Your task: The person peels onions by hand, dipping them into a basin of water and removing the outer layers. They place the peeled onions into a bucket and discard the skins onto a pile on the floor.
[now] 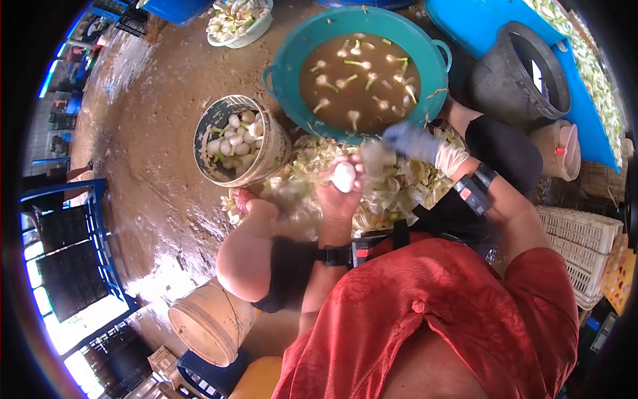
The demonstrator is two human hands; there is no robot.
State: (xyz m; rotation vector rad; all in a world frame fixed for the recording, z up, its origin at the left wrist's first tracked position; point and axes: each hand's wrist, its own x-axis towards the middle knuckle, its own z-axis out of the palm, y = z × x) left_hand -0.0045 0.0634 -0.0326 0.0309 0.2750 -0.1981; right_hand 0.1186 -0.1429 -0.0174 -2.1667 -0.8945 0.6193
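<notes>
In my bare left hand [335, 199] rests a smooth white garlic bulb [343, 177], its fingers curled round it. My right hand [415, 143], in a blue and white glove, is raised to the right of it, just below the tub's rim. Motion smears its fingers, and whether they hold anything does not show. Beneath both hands spreads a heap of pale peelings [399, 193]. Ahead stands a large green tub [289, 90] of brown water, where several stemmed bulbs [354, 118] float. To the left, a bucket [274, 149] contains several white bulbs [236, 139].
A small basin [246, 34] of peelings sits at the far left of the tub. To the right are a dark grey bucket [495, 80], a pale bucket [555, 149] and white crates [578, 246]. An overturned bucket [206, 326] lies at lower left on the wet floor [146, 133].
</notes>
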